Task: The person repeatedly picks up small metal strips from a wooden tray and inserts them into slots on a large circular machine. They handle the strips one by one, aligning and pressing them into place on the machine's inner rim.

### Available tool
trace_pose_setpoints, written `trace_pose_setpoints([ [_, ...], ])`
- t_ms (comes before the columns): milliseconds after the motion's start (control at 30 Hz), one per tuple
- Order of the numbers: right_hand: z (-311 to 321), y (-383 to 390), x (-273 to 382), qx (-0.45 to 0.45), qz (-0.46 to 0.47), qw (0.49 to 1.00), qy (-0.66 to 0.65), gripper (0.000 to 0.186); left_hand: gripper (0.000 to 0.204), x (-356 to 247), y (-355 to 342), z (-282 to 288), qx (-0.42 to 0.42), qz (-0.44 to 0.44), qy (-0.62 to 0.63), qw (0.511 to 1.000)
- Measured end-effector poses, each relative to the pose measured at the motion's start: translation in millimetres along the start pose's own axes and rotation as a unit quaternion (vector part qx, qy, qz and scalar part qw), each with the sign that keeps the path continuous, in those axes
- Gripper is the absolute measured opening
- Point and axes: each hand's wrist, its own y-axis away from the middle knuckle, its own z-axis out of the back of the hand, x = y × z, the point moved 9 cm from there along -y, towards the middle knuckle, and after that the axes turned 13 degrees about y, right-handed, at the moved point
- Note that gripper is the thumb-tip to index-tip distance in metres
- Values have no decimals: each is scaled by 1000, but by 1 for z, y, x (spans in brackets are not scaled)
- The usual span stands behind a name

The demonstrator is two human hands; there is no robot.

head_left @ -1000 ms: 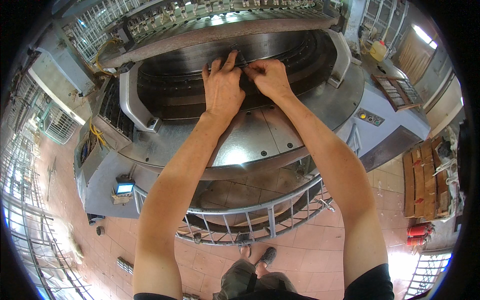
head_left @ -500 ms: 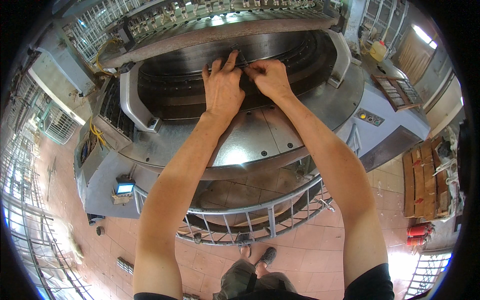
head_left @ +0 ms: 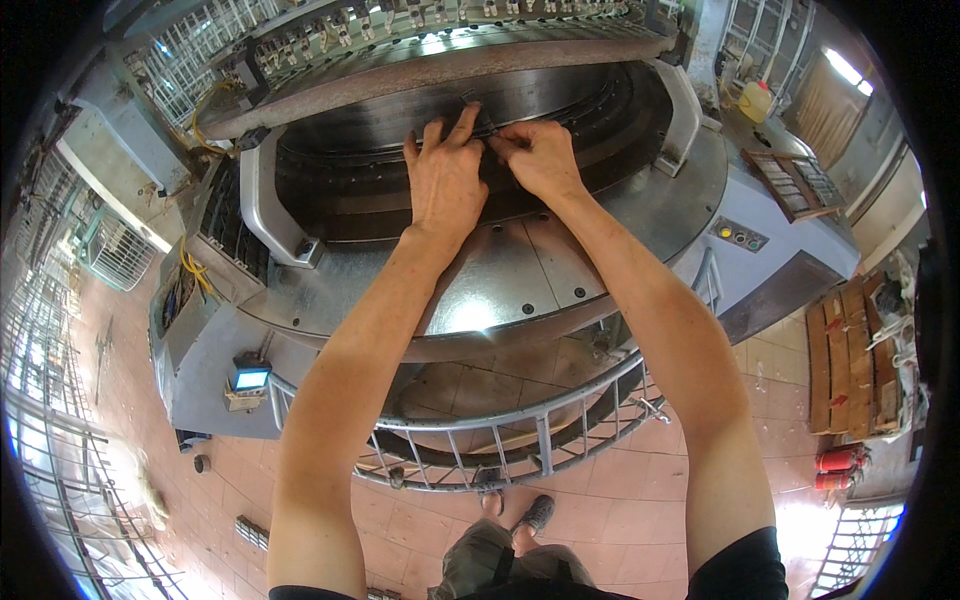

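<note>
Both my arms reach into the opening of a large round machine that looks like a circular knitting machine. My left hand [head_left: 446,178] rests with its fingers apart at the dark metal cylinder [head_left: 365,125], the index finger stretched up against its wall. Just to the right, my right hand [head_left: 542,160] pinches thumb and forefinger together at the cylinder's lower rim. Whatever lies in that pinch is too small to make out. A thin, dark upright piece [head_left: 470,96] shows by my left fingertip. Under my wrists spreads the shiny ring plate [head_left: 470,305] with its screws.
A rusty-edged upper ring [head_left: 440,80] overhangs my hands, with a row of feeder parts [head_left: 362,28] above. Grey brackets [head_left: 265,200] flank the opening. A curved metal railing [head_left: 545,445] runs below. At right are push buttons [head_left: 739,235], a wooden pallet [head_left: 850,360] and red extinguishers [head_left: 838,460].
Hardly anything differs. My right hand's fingers have shifted very slightly at the cylinder's rim, while my left hand stays in nearly the same place.
</note>
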Motion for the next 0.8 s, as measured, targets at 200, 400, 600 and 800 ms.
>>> trace_pose_setpoints([
  [200,2,0,2,4,-2,1000,21,21,25,-6,1,5,-18,-9,-22,1000],
  [400,1,1,4,-14,-5,1000,19,19,19,-9,-2,4,16,-10,-72,997],
  [600,-12,3,22,-21,-25,999,31,18,46,-4,-4,5,46,31,-168,984],
  [800,-18,7,11,113,-143,982,58,24,10,1,-3,8,44,32,-131,990],
])
